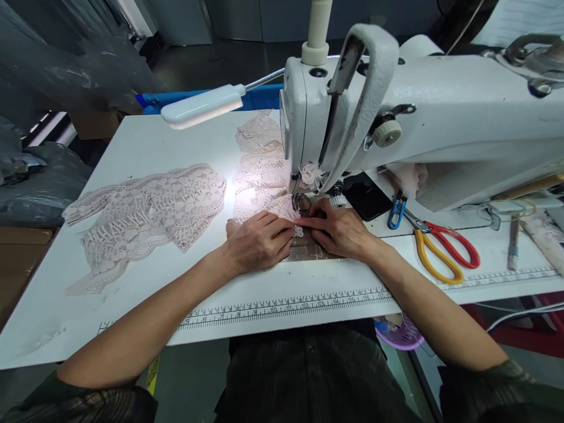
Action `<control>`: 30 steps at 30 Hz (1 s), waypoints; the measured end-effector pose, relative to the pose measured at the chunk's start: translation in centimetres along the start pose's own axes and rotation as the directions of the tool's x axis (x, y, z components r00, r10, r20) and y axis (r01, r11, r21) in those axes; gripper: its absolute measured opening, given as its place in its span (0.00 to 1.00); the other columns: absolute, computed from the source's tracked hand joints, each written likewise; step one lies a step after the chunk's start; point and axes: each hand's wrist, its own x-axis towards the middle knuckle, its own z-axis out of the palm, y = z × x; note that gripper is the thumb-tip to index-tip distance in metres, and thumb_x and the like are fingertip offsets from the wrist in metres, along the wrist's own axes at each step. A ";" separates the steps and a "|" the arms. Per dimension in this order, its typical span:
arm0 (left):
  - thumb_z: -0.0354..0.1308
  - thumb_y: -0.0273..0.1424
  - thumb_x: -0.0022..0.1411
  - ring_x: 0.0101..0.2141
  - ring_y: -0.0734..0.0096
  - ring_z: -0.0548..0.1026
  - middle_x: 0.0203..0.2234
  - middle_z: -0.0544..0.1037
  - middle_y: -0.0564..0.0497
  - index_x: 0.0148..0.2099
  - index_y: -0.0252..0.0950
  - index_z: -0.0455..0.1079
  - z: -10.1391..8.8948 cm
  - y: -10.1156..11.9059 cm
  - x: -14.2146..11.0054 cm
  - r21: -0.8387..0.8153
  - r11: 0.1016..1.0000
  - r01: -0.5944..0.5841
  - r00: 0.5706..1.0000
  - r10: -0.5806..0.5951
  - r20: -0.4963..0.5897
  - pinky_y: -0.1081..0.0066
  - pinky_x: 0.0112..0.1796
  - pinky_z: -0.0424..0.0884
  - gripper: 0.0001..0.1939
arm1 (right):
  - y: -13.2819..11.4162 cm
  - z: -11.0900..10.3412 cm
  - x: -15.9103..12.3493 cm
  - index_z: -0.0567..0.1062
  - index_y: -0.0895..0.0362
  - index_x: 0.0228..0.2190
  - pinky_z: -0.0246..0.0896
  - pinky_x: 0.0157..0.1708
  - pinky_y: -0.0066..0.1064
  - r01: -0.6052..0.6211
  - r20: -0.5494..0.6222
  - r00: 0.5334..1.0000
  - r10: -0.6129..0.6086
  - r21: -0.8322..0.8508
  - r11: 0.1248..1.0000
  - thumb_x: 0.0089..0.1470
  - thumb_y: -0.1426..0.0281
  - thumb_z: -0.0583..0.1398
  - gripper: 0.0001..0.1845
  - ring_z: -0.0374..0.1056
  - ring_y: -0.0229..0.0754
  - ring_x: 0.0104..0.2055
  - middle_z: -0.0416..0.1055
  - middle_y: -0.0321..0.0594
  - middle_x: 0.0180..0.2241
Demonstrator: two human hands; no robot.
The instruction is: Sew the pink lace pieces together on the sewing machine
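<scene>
A pale pink lace piece [259,170] runs along the table under the presser foot of a white sewing machine [304,117]. My left hand [262,239] rests on its near end, fingers bent and held together at the lace edge. From the other side, my right hand [337,230] has its thumb and index finger closed at the same edge, just in front of the needle area. The two sets of fingertips nearly meet, and the lace under them is partly hidden. A second lace piece [154,202] lies spread out to the left.
Scissors [440,249] with red and yellow handles, blue thread snips [397,210] and a dark phone [368,195] lie at the right. A lamp [205,106] shines from behind. A printed ruler [286,308] follows the front edge. A purple basket [403,335] hangs below.
</scene>
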 end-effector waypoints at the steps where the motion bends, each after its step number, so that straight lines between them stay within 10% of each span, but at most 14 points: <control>1: 0.56 0.26 0.65 0.32 0.66 0.76 0.35 0.80 0.45 0.41 0.30 0.75 0.0 -0.1 0.0 -0.001 1.000 0.005 1.000 -0.005 0.000 0.65 0.35 0.75 0.07 | 0.0 0.0 0.1 0.77 0.49 0.52 0.64 0.38 0.37 -0.010 -0.001 1.000 0.010 -0.003 1.000 0.61 0.70 0.55 0.20 0.63 0.45 0.39 0.65 0.48 0.43; 23: 0.50 0.32 0.66 0.40 0.61 0.76 0.36 0.77 0.44 0.43 0.31 0.75 -0.7 -1.8 1.6 0.019 0.999 0.045 0.959 -0.049 0.279 0.55 0.54 0.67 0.13 | -1.1 -0.7 0.4 0.76 0.51 0.52 0.64 0.37 0.37 -0.004 0.058 0.998 0.008 -0.069 0.998 0.60 0.73 0.55 0.21 0.65 0.45 0.39 0.69 0.49 0.45; 30: 0.48 0.36 0.68 0.43 0.57 0.74 0.43 0.75 0.40 0.46 0.30 0.73 -0.7 -2.6 1.3 0.027 0.999 0.043 0.952 -0.050 0.301 0.59 0.46 0.69 0.17 | -1.2 -0.6 0.9 0.75 0.53 0.54 0.66 0.38 0.39 -0.070 0.077 0.994 0.077 -0.091 0.993 0.60 0.71 0.55 0.21 0.66 0.48 0.42 0.69 0.51 0.47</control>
